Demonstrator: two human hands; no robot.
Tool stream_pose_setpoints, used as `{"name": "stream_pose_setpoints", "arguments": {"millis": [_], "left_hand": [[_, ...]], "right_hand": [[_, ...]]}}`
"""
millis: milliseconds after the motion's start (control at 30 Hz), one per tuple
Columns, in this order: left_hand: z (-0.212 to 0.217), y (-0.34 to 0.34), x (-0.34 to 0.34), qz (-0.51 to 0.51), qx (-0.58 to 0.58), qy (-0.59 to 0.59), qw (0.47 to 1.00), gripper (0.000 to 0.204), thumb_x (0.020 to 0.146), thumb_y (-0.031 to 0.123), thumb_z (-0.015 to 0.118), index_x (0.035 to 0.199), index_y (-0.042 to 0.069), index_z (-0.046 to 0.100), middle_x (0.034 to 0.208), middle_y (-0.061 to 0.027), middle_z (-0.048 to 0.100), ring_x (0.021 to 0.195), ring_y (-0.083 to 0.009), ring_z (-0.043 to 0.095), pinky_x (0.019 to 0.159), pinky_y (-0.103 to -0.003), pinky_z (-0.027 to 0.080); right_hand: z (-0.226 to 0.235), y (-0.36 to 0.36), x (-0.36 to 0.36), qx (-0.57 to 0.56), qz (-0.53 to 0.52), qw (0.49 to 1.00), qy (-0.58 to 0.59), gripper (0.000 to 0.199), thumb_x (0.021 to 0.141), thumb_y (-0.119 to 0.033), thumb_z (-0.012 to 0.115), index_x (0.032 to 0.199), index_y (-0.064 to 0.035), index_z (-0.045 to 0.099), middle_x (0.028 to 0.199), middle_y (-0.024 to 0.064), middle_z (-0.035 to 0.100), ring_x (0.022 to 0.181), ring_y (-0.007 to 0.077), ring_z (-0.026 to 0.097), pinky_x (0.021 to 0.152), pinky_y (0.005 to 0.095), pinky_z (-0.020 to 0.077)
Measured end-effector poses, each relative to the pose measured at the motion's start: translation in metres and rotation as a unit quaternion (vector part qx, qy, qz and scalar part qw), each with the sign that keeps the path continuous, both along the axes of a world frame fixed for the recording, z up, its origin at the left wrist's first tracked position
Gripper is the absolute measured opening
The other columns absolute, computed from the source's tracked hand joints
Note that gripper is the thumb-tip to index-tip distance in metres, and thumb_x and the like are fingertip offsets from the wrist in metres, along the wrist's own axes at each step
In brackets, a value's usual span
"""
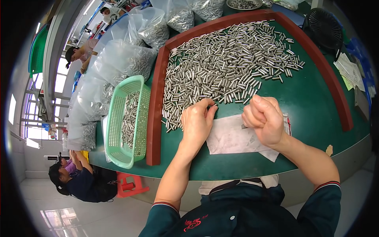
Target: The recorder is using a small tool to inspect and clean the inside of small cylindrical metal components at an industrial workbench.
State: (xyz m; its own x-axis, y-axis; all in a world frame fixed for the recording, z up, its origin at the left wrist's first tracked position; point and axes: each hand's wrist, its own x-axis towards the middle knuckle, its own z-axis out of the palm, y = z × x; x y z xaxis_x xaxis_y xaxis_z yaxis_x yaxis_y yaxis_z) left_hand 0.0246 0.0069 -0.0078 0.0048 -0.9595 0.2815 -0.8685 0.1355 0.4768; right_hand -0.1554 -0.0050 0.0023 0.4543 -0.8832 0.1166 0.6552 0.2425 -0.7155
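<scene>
Lying heaped on the tabletop [312, 116]: metal pins [225, 63]. Left hand [196, 120]: held pinched at the heap's near edge. Right hand [265, 120]: clenched above a pale sheet [229, 138]. Contents of both cannot be told. Few pins are best lifted at once, clear of the red rail [156, 106]; bare room is left to the heap's right.

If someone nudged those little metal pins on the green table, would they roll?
Probably: the pins look round-sided and the table smooth, so loose ones should roll, though crowded ones may jam together. Their shiny metallic surface suggests they're stiff and perhaps slippery. The raised frame would likely stop strays along its sides.
</scene>
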Motion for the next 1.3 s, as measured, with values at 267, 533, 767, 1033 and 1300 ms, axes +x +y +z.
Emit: {"name": "stream_pose_setpoints", "arguments": {"millis": [267,533,767,1033,1300], "left_hand": [[0.003,0.0,-0.005,-0.016,-0.001,-0.026,1.0,0.01,0.07,0.012,0.065,0.073,0.004,0.061,0.048,-0.0084,0.05,0.043,-0.0244,0.05,0.043,-0.034,0.038],[0.018,0.015,-0.006,-0.18,0.134,0.144,0.964,0.01,0.068,0.004,0.062,0.079,0.002,0.063,0.049,-0.0024,0.041,0.043,-0.0088,0.036,0.041,-0.024,0.031],[0.028,0.022,-0.011,-0.159,0.187,0.11,0.963,0.016,0.066,0.008,0.066,0.08,0.001,0.063,0.05,0.0015,0.033,0.045,-0.0064,0.032,0.042,-0.023,0.028],[0.016,0.023,-0.016,-0.148,0.151,0.07,0.975,0.008,0.066,0.005,0.065,0.07,0.001,0.059,0.048,-0.0066,0.04,0.041,-0.0172,0.04,0.041,-0.03,0.033],[0.017,0.023,-0.017,-0.146,0.159,0.071,0.974,0.006,0.067,0.003,0.064,0.071,0.001,0.059,0.049,-0.0075,0.042,0.042,-0.0183,0.042,0.043,-0.031,0.035]], "right_hand": [[0.001,-0.001,0.001,0.006,-0.005,1.0,0.007,0.043,0.087,-0.019,0.039,0.048,-0.0112,0.023,0.042,-0.0033,0.024,0.039,0.0062,0.019,0.04,0.0237,0.0171],[-0.001,-0.001,0.001,-0.005,-0.013,1.0,0.025,0.044,0.089,-0.022,0.033,0.048,-0.0133,0.022,0.039,-0.0032,0.023,0.038,0.0076,0.015,0.039,0.025,0.0159],[0.003,0.0,0.001,0.001,-0.028,0.999,0.036,0.045,0.09,-0.022,0.033,0.047,-0.0128,0.022,0.04,-0.0032,0.023,0.038,0.0076,0.016,0.04,0.0251,0.0165],[0.001,0.002,0.0,-0.009,-0.029,1.0,-0.004,0.044,0.09,-0.022,0.032,0.047,-0.0126,0.023,0.039,-0.003,0.023,0.038,0.008,0.016,0.04,0.0247,0.0174],[-0.004,0.001,0.006,0.008,-0.029,0.999,-0.017,0.045,0.09,-0.022,0.033,0.047,-0.0126,0.023,0.039,-0.0032,0.024,0.038,0.0079,0.017,0.04,0.0246,0.0171]]}}
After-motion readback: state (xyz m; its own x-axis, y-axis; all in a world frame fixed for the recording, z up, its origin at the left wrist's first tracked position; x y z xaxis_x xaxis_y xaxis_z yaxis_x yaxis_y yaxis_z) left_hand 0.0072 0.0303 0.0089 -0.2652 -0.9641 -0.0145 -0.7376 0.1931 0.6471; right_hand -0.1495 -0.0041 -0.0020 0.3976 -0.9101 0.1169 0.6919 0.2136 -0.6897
